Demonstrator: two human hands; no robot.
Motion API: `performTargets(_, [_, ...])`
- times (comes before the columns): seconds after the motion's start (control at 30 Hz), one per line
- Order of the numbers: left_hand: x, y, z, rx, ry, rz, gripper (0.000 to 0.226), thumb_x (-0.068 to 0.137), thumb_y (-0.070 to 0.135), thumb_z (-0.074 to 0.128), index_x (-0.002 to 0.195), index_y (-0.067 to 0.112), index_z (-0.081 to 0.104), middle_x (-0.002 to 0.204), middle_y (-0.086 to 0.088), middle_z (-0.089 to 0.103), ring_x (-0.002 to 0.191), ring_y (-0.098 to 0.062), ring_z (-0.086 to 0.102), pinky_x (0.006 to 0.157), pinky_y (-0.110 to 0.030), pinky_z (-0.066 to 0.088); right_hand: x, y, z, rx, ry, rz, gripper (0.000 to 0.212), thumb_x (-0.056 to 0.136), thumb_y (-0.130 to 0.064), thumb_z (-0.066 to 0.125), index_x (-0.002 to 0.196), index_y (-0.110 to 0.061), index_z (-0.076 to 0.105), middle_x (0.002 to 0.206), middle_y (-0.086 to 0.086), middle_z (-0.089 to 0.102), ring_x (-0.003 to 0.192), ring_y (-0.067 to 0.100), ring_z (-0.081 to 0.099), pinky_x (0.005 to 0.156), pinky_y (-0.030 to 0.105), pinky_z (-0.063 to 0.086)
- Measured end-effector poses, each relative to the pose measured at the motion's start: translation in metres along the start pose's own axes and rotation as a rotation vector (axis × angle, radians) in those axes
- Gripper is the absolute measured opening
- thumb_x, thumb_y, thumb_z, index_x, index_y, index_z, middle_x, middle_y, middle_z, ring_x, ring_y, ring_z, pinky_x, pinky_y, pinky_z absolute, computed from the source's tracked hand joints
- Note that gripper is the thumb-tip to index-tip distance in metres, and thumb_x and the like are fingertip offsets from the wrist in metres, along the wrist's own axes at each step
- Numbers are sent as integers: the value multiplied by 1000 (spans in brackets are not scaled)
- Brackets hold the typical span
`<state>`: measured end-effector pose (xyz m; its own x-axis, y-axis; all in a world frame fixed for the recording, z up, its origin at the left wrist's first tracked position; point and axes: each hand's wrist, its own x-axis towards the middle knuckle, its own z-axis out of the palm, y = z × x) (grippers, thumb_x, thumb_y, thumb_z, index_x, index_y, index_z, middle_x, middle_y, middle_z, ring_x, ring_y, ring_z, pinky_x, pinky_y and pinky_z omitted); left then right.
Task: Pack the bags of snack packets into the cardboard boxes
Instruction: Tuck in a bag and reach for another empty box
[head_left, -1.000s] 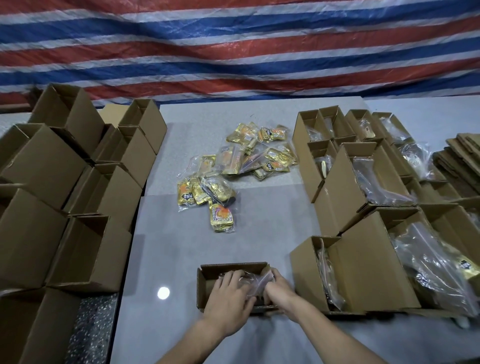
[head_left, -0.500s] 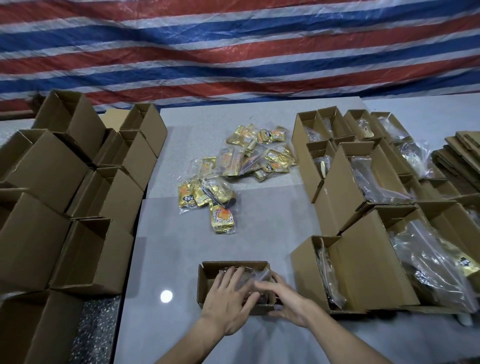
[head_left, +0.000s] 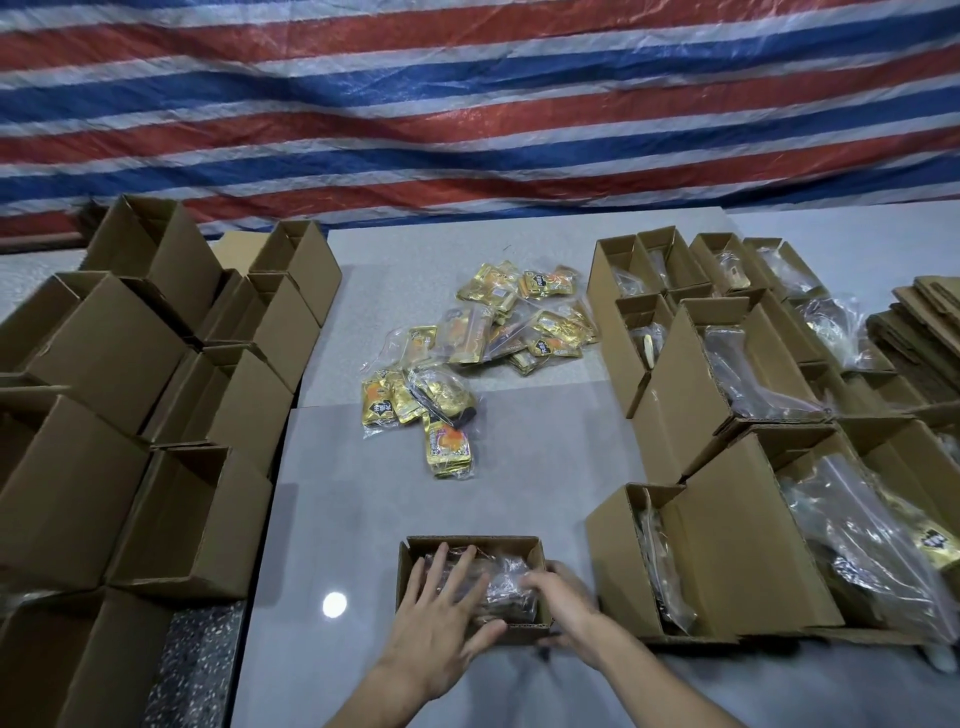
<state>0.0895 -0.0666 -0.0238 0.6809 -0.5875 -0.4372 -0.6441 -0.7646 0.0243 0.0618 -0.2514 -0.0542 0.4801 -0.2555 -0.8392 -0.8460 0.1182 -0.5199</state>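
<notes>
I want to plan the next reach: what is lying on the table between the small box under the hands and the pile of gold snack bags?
Nothing: the head view shows only bare grey table between the small box and the pile.

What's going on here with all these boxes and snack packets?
A person is packing. Their left hand presses flat on a clear bag of packets inside a small cardboard box, while the right hand touches the bag's right side. More bagged gold packets wait mid-table; filled boxes stand right, empty boxes left.
</notes>
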Motion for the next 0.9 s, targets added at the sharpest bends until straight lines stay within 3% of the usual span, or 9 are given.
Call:
performTargets(0.17, [0, 10, 5, -90, 114, -77, 53, 57, 74, 74, 99, 43, 75, 123, -5, 69, 112, -27, 67, 108, -37, 18, 5, 1, 5, -73, 68, -71, 30, 85, -2, 56, 111, -16, 60, 88, -7, 65, 78, 7, 59, 55, 20, 44])
performTargets(0.27, [-1, 12, 3, -263, 254, -118, 39, 57, 60, 82, 88, 39, 72, 112, -2, 67, 102, -27, 67, 94, -36, 40, 7, -1, 7, -98, 125, -72, 26, 85, -4, 51, 103, -19, 62, 86, -6, 64, 75, 10, 59, 51, 21, 50])
performTargets(0.33, [-2, 10, 3, -399, 334, -148, 27, 68, 52, 79, 85, 34, 68, 109, 3, 61, 103, -23, 62, 89, -33, 45, 6, -6, 11, -64, 133, -35, 22, 85, -5, 48, 96, -21, 59, 90, 0, 63, 78, 19, 61, 55, 35, 61])
performTargets(0.43, [4, 5, 6, -544, 400, -180, 27, 92, 48, 61, 112, 31, 65, 129, 3, 48, 123, -18, 43, 102, -30, 33, 6, -9, 15, 3, 121, 14, 20, 86, -7, 44, 99, -20, 51, 98, 5, 59, 88, 28, 60, 59, 48, 62])
performTargets(0.57, [17, 4, 1, -733, 537, -417, 57, 89, 37, 69, 137, 12, 49, 140, -11, 40, 129, -29, 40, 105, -41, 41, 11, -5, 21, 144, 142, 44, 28, 90, -8, 42, 118, -13, 44, 118, 10, 52, 100, 36, 57, 63, 49, 62])
performTargets(0.67, [35, 10, -9, -981, 358, -700, 73, 87, 51, 65, 137, 6, 35, 136, -10, 40, 121, -33, 50, 91, -40, 46, 14, -4, 28, 262, 165, 77, 31, 92, -11, 45, 122, -12, 39, 109, 9, 55, 90, 30, 59, 63, 41, 61])
performTargets(0.73, [52, 16, -18, -1208, 159, -760, 74, 86, 57, 63, 134, 11, 29, 126, -8, 49, 114, -34, 57, 86, -38, 50, 20, -3, 34, 306, 190, 80, 37, 93, -16, 51, 128, -6, 42, 113, 15, 62, 97, 34, 62, 79, 45, 59])
performTargets(0.8, [70, 24, -22, -1376, 42, -708, 64, 87, 46, 65, 131, 15, 29, 118, -11, 61, 105, -36, 64, 82, -46, 58, 27, -4, 36, 337, 216, 24, 43, 96, -23, 57, 132, -2, 48, 118, 21, 65, 105, 36, 64, 91, 48, 55])
performTargets(0.9, [94, 31, -21, -1446, 87, -646, 43, 86, 17, 61, 125, 11, 41, 112, -15, 68, 98, -35, 67, 79, -52, 58, 28, -5, 30, 455, 209, -161, 42, 91, -16, 68, 130, -7, 55, 114, 16, 70, 103, 32, 68, 88, 45, 57])
